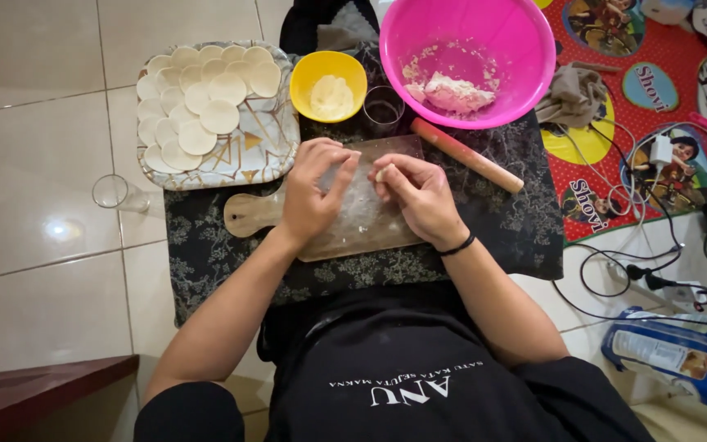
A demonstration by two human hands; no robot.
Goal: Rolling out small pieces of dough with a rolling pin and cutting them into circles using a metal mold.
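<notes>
Head view: over a floured wooden board [345, 233], the left hand [311, 192] hovers with curled fingers holding nothing visible, while the right hand [421, 196] pinches a small dough piece [382, 173] at its fingertips. The dough could stick and tear, judging by the thin flour; the rolling pin [466, 155] could roll.

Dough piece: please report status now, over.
Left hand on floured wooden board, open. Right hand pinching small dough piece. Rolling pin beside, apart.
</notes>
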